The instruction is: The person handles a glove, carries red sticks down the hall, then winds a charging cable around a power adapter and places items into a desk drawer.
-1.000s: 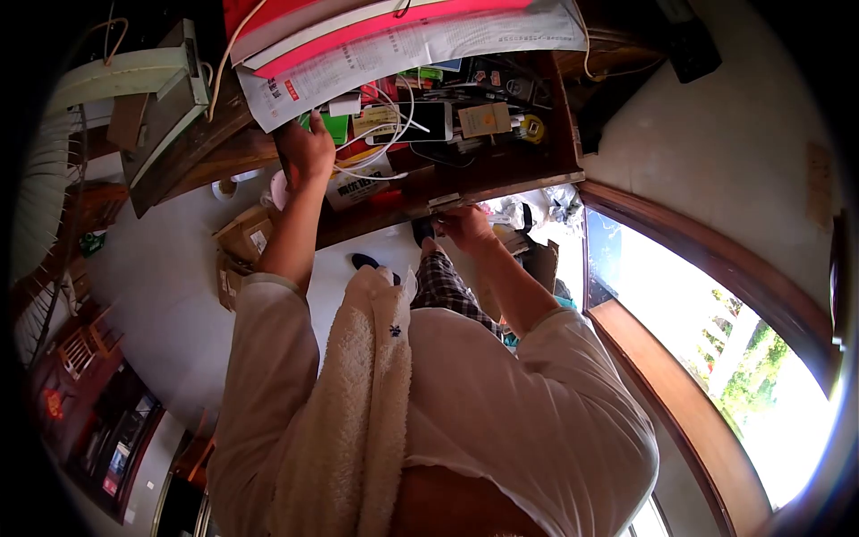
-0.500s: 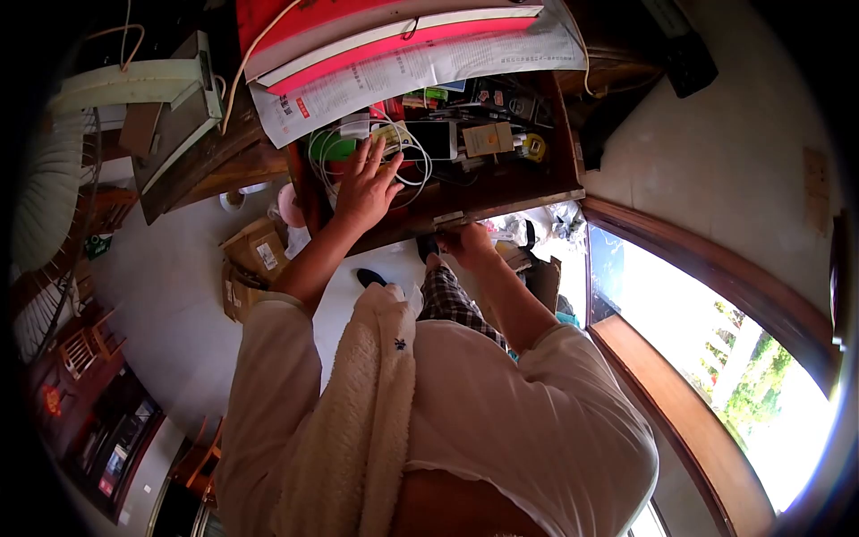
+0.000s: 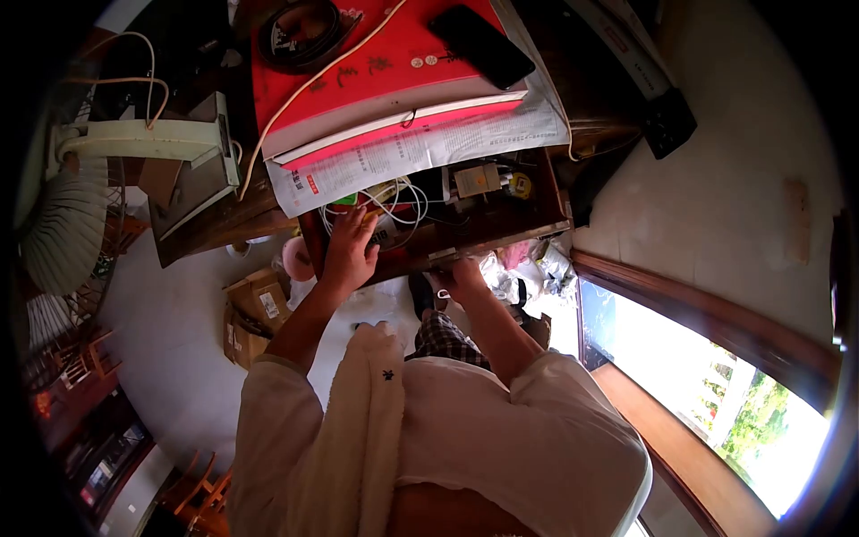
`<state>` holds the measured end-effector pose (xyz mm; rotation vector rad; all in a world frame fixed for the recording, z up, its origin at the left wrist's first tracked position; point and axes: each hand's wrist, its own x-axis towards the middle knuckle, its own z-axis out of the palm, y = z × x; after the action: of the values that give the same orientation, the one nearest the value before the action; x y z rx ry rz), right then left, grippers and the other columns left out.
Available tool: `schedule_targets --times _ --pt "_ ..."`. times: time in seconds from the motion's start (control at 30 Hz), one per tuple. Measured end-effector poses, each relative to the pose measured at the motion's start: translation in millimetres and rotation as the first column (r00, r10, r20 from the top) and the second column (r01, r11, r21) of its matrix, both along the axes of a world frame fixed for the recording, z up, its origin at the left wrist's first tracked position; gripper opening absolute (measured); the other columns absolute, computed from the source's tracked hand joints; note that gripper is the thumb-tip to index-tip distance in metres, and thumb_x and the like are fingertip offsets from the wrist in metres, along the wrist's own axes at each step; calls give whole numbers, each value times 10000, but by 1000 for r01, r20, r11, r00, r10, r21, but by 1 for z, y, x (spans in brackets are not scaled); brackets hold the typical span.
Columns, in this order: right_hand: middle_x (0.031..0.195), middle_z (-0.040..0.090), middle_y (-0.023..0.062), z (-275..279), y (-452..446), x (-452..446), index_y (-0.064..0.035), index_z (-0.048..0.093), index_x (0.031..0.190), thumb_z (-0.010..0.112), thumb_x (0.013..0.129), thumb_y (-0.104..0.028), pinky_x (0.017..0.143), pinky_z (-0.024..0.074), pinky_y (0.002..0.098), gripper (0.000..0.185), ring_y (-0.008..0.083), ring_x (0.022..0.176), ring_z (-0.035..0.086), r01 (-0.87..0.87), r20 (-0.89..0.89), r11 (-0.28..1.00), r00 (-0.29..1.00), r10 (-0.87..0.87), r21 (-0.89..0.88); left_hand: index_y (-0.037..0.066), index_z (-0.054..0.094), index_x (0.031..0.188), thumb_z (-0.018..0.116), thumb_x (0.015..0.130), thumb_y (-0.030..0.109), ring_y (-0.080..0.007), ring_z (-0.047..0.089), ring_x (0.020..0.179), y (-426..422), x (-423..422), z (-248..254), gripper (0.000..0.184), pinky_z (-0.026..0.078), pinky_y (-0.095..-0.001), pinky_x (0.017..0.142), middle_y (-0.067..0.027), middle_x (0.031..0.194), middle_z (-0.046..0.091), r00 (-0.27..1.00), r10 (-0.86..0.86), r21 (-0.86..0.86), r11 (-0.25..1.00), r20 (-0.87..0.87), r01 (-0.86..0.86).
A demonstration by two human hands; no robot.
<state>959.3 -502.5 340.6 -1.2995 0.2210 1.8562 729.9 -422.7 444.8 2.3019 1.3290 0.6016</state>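
A wooden drawer [image 3: 501,242] stands partly out from beneath a desk top. My left hand [image 3: 349,252] reaches over its front into the left side, fingers stretched out and touching or just above a coiled white cable [image 3: 420,208]. Beside the fingertips lies a dark item with pale lettering [image 3: 383,234]. My right hand [image 3: 465,279] is curled at the drawer's front edge, its fingertips partly hidden. Deeper in the drawer are a small tan box [image 3: 477,181] and a yellow tape measure [image 3: 520,185].
On the desk lie a big red box [image 3: 358,80], a black phone [image 3: 481,46], a coiled belt [image 3: 300,36] and a newspaper sheet [image 3: 403,161] overhanging the drawer. A fan [image 3: 67,224] stands left. Cardboard boxes [image 3: 255,313] sit on the floor; a bright window [image 3: 716,385] is at right.
The drawer has slid inward under the desk, so less of its inside shows. Both hands have moved with it. The view has tilted up, showing the phone and belt.
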Motion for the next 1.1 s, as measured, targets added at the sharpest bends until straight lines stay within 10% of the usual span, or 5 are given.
schedule_targets --times 0.33,0.5,0.83,1.03,1.1 --pt "814 604 107 -26 139 -19 -23 571 970 550 777 -126 602 511 356 219 233 701 594 -896 943 297 315 -103 332 -6 523 1074 609 728 78 -345 479 1032 -47 -48 8 367 374 -404 892 -192 1088 520 956 293 -13 956 12 -293" --pt "749 596 73 2 181 -16 -32 568 838 599 787 -227 561 503 309 204 191 645 585 -266 67 892 963 259 366 -15 557 1013 607 749 116 -365 519 957 -92 -82 -10 299 418 -389 829 -200 1002 561 904 428 -166 890 -17 -424" --pt "570 563 92 -161 7 102 -31 550 659 591 775 -253 395 442 333 254 188 486 568 -960 923 255 -6 384 -112 40 594 761 574 758 191 -295 599 670 -245 -227 -144 152 466 -376 608 -161 668 596 978 148 -394 898 -146 -195" --pt "547 522 88 -186 -270 206 -15 516 628 606 785 -168 344 421 294 237 173 416 515 -912 847 250 -162 506 -324 87 531 716 537 769 176 -97 466 476 -321 -266 -89 104 359 -253 412 12 607 468 489 813 -917 -132 -317 -376" --pt "563 533 110 -96 -311 173 5 533 639 579 796 -124 331 409 296 208 184 395 507 -439 585 804 552 594 -402 74 522 709 533 771 170 -97 466 476 -343 -293 -96 115 361 -249 410 9 604 467 744 654 -918 196 -141 -346"
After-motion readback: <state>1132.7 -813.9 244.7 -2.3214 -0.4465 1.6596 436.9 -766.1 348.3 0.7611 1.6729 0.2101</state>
